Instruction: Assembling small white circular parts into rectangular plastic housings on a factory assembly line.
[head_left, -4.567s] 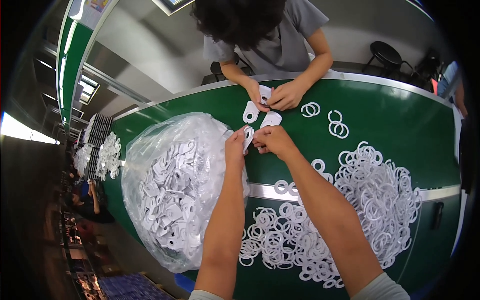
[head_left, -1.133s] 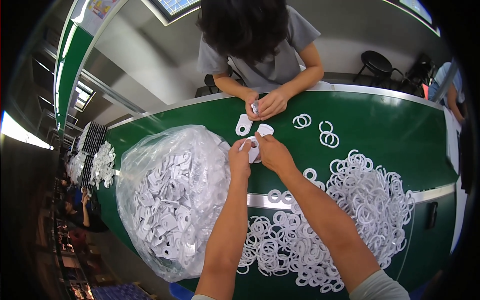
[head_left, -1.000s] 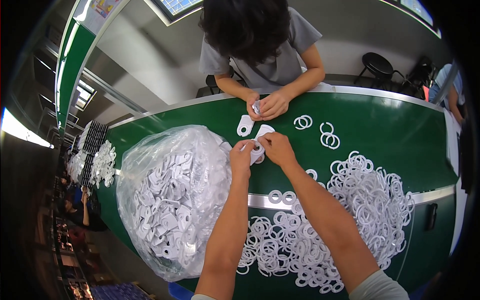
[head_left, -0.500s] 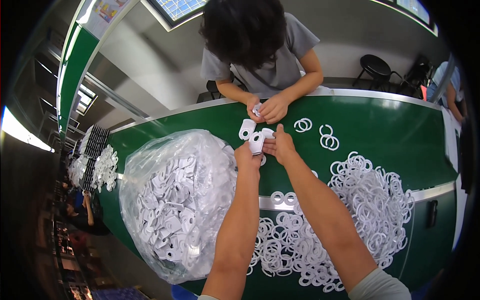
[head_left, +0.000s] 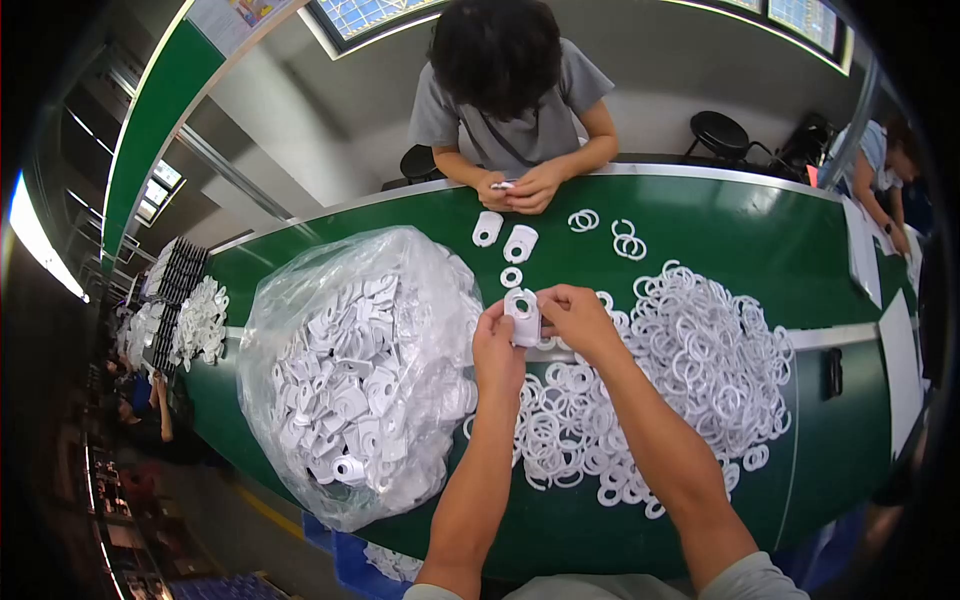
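A white plastic plate with a round hole (head_left: 524, 330) is held upright over the table in front of me. My left hand (head_left: 498, 352) is closed on its left side, thumb across the front. At its right edge my right hand (head_left: 578, 318) has its fingers bent and closed on the piece; their tips are partly hidden. Just beyond lies a small white ring (head_left: 511, 277). Farther off, two similar plates (head_left: 487, 229) (head_left: 520, 243) rest on the green table.
A clear plastic bag (head_left: 262, 370) full of white plates stands at the left. White rings (head_left: 705, 345) are heaped at the right, with a few loose rings (head_left: 628, 240) beyond. Across the table a person (head_left: 515, 110) handles a small white part. A blue bin (head_left: 350, 565) sits below the near edge.
Both my hands have drawn back toward me with a white plate. A plate that was by my hands now lies apart on the table. The view has shifted slightly.
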